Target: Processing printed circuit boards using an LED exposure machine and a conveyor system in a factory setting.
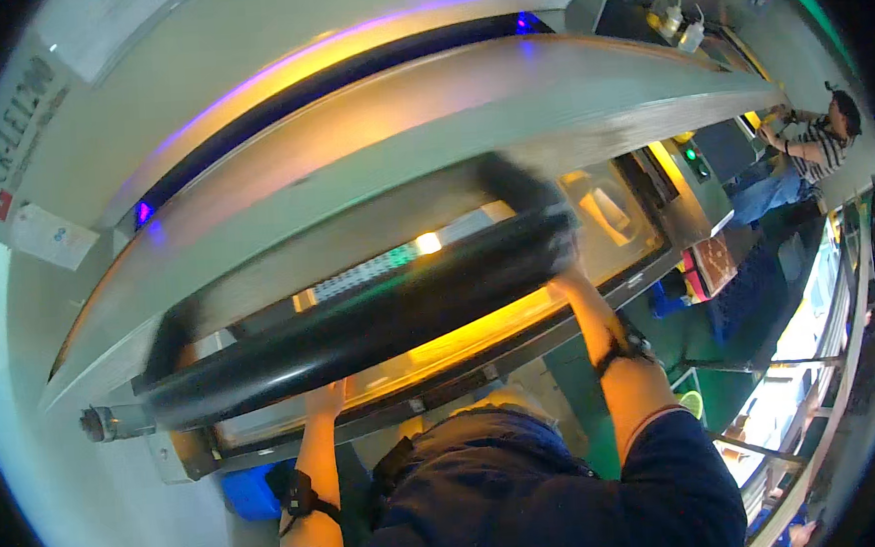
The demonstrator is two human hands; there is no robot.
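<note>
A long black cylinder (360,323) lies across the machine in front of me, its left end lower in the view. Dark arms at both ends reach back from it; the right end is smeared by motion. My left hand (327,395) is at the cylinder's near underside, its fingers mostly hidden by it. At the right end, my right hand (570,273) is up against the cylinder, fingers hidden and blurred. Beneath lies a yellow-lit glass bed (491,325). Behind the cylinder, a perforated light strip (367,273) shows.
A large pale hood (428,124) arches over the bed. Green buttons (692,158) sit on a panel at right. A person in a striped shirt (819,150) works at the far right. A blue bin (251,492) stands low left; a metal railing (818,431) runs along the right.
</note>
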